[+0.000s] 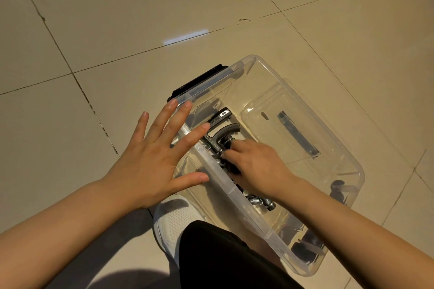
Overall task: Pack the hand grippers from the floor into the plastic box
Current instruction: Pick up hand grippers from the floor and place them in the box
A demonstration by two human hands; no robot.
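Note:
A clear plastic box (pixel 305 105) stands on the tiled floor. Inside it, along the near-left wall, lie black hand grippers (pixel 222 131) with metal springs; another spring (pixel 260 202) shows below my wrist. My right hand (pixel 256 166) reaches into the box with its fingers curled round the top hand gripper. My left hand (pixel 152 159) hovers over the box's left rim, its fingers spread straight, holding nothing.
A black clip handle (pixel 197 82) sits on the box's far-left end and another (pixel 305 251) at the near end. My white shoe (pixel 173 220) and dark trouser leg (pixel 223 258) lie against the box's near-left side. Beige tiled floor (pixel 117 19) surrounds the box.

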